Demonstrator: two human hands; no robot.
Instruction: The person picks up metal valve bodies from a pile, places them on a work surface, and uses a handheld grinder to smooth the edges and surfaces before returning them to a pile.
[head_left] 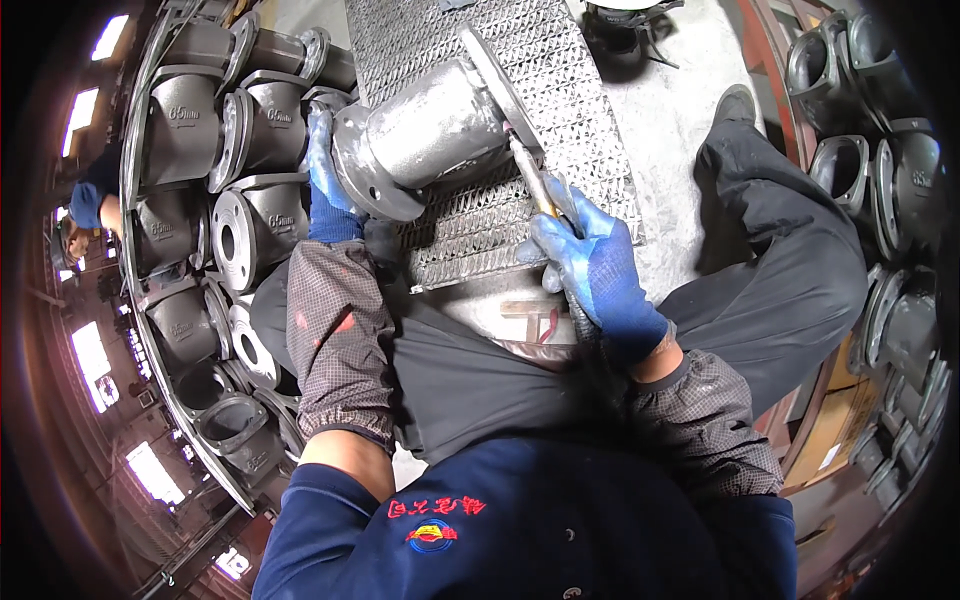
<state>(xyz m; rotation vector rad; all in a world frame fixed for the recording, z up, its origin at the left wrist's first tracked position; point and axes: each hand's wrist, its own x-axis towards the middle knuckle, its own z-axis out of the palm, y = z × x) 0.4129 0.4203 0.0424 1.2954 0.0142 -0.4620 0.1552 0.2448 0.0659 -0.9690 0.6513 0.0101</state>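
Observation:
A grey cast-metal flanged pipe fitting [435, 120] lies tilted on the ribbed metal work surface, its round body brighter than its flanges. My left hand [330, 190], in a blue glove, grips the fitting's near-left flange from the outer side; some of its fingers are hidden behind the rim. In my right hand [595, 255], also gloved in blue, is a slim pencil-shaped grinder [530, 180], closed in by the fingers. Its narrow tip meets the inner side of the far-right flange, beside the body. A dark hose seems to trail from it under my right wrist.
Stacked flanged castings [185, 125] fill a rack on the left. More castings [905, 185] stand at the right. The patterned metal work surface [590, 130] lies ahead between my legs. A dark object with a pale top [620, 25] sits beyond it. Another person's arm [95, 205] shows far left.

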